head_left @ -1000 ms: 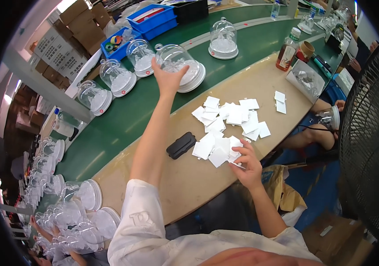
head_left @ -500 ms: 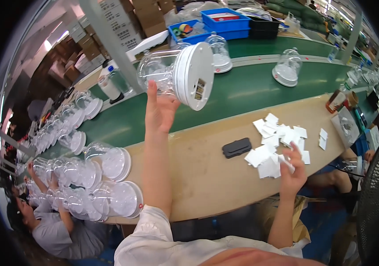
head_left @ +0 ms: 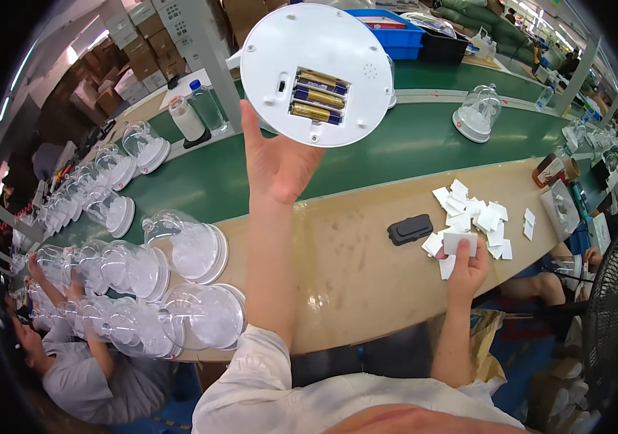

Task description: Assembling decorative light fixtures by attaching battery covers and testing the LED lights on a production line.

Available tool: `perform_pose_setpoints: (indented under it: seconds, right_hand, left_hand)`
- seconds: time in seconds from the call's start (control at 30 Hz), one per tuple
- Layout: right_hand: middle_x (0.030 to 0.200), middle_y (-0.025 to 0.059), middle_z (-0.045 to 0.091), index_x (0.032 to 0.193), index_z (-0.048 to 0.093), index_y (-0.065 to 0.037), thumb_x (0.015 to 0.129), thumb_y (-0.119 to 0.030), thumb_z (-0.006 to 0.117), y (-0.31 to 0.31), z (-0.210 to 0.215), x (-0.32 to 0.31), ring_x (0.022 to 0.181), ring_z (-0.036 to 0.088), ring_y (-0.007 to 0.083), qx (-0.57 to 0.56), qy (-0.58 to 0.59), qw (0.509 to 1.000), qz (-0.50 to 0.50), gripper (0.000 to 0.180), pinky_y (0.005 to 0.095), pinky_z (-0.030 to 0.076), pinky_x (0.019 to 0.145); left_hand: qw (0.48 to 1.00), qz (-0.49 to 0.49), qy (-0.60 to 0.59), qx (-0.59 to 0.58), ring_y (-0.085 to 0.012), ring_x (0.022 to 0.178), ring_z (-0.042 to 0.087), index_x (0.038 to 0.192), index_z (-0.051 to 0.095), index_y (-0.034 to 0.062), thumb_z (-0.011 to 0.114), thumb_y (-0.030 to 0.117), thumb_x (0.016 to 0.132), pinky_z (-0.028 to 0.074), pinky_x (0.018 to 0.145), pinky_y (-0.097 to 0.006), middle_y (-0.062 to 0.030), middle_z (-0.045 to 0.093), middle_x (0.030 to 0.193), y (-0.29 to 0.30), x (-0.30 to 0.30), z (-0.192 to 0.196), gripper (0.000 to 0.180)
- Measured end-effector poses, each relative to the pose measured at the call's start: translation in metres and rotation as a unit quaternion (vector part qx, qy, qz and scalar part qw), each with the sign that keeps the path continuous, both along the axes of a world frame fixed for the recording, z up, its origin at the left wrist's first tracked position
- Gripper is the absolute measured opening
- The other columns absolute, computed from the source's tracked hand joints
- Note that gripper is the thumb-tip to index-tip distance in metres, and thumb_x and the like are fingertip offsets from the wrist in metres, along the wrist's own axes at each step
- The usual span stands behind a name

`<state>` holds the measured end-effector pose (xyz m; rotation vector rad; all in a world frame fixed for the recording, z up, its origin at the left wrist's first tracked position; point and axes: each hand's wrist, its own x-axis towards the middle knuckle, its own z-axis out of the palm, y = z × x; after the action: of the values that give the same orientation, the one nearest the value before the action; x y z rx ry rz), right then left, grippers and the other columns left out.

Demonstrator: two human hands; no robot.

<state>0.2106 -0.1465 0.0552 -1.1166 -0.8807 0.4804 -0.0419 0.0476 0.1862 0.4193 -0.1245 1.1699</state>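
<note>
The left hand [head_left: 282, 168] is raised on an outstretched arm [head_left: 271, 267], thumb [head_left: 250, 124] upright, while the right hand [head_left: 469, 271] pinches lower down.

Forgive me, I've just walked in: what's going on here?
The person's left hand holds up a round white base, underside to the camera, with three batteries exposed in it. The right hand grips a white plastic cover by a pile of similar ones. At left, another person reaches among clear-domed ornaments.
</note>
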Motion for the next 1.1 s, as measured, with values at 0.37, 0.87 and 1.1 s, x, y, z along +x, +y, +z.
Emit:
perform_pose_setpoints:
  seconds: [0.37,0.87,1.1]
  right_hand:
    - [0.093,0.0165,0.066,0.124,0.045,0.003,0.095,-0.005,0.057,0.067,0.175,-0.130,0.050,0.060,0.0189,0.125,0.170,0.923,0.321,0.033,0.0299,0.050,0.039]
    - [0.098,0.0229,0.067,0.125,0.050,0.014,0.086,-0.004,0.069,0.090,0.163,-0.133,0.076,0.070,0.0249,0.252,0.087,0.897,0.351,0.047,0.0339,0.062,0.065]
    - [0.085,0.0195,0.068,0.125,0.053,0.011,0.086,0.001,0.068,0.089,0.163,-0.132,0.064,0.067,0.0199,0.247,0.062,0.902,0.349,0.043,0.0253,0.052,0.046]
  left_hand:
    - [0.994,0.029,0.010,0.103,-0.0336,0.134,0.039,0.147,0.032,0.0089,0.057,0.067,0.084,0.036,0.109,-0.050,-0.0127,0.037,0.149,-0.010,-0.006,0.001,0.088]
    - [0.994,0.084,-0.066,0.026,-0.0295,0.130,0.044,0.144,0.037,0.0145,0.051,0.064,0.089,0.040,0.107,-0.048,-0.0080,0.044,0.143,-0.011,-0.008,-0.022,0.076]
    - [0.989,0.025,-0.118,0.088,-0.0337,0.126,0.049,0.140,0.044,0.0106,0.054,0.055,0.091,0.042,0.104,-0.053,-0.0120,0.050,0.139,-0.015,-0.010,-0.045,0.067]
